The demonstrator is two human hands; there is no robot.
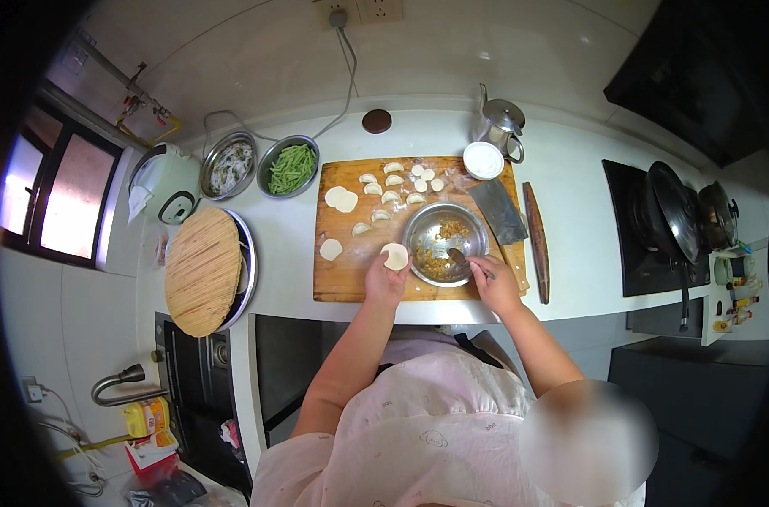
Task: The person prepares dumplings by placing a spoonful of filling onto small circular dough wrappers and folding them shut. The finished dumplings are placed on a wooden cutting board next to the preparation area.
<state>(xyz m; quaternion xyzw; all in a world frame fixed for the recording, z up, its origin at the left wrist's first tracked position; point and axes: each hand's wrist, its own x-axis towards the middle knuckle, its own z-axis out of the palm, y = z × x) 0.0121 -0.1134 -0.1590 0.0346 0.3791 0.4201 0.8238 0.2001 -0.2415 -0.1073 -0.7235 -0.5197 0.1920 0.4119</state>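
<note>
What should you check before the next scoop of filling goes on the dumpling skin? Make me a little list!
1. Wrapper lies flat and open in the left hand: ok.
2. Right hand grips the spoon, its tip down in the filling: ok.
3. Filling left in the metal bowl: ok, a good heap shows.
4. Bowl sits fully on the cutting board, not over the edge: ok.
5. Spare wrappers within reach on the board: ok.
6. Cleaver lies beside the bowl, close to the right hand: not ok, worth care.
</note>
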